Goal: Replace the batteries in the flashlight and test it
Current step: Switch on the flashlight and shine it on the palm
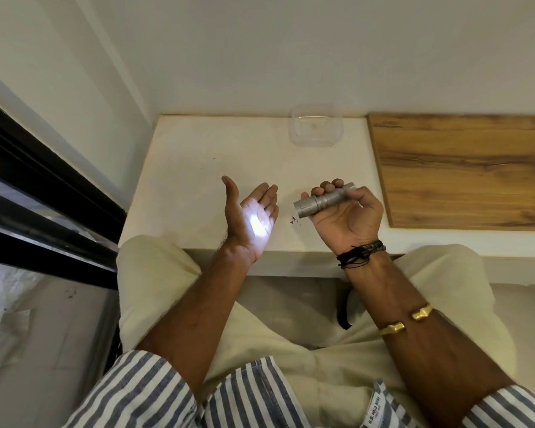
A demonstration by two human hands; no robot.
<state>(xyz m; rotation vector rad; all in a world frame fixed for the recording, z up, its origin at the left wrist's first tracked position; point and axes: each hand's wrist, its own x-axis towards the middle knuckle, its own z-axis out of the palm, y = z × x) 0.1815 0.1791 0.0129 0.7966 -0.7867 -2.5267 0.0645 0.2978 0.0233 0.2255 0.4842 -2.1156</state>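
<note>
Silver ribbed metal flashlight [323, 200] lies gripped in the right hand [345, 213], its beam lighting the flat, spread-fingered left hand [250, 215].

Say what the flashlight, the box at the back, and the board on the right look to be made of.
Flashlight: likely metal, matte silver, with ridged rings. Box: clear plastic, see-through walls. Board: wood or wood-look laminate, brown grain streaks; which one cannot be told.
</note>
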